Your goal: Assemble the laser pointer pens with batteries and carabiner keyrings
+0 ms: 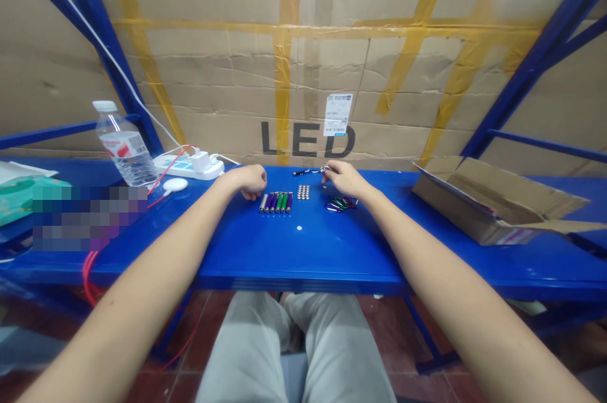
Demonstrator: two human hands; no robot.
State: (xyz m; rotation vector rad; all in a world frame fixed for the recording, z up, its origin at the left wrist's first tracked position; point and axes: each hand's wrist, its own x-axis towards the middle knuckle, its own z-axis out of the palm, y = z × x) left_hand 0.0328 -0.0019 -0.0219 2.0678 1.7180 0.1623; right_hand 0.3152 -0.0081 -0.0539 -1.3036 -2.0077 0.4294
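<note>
My right hand [347, 179] pinches the silver ring end of a slim black keychain flashlight [300, 173], which stretches out to the left near the table's back edge. My left hand [254, 182] is curled closed at the table, just behind and left of a row of small metal tubes [275, 202] in silver, purple and green. Nothing shows in its fingers. Between the hands, small silver button cells [303, 192] lie in a neat grid. Several coloured carabiner clips [340, 204] lie in a pile below my right hand.
A blue table [265, 251] carries everything. On its right stands an open cardboard box [478, 207]. To the left are a water bottle [126, 150], a white power strip [190, 166] and red cables. A small white disc [299, 228] lies near the middle. Taped cardboard [227, 86] stands behind.
</note>
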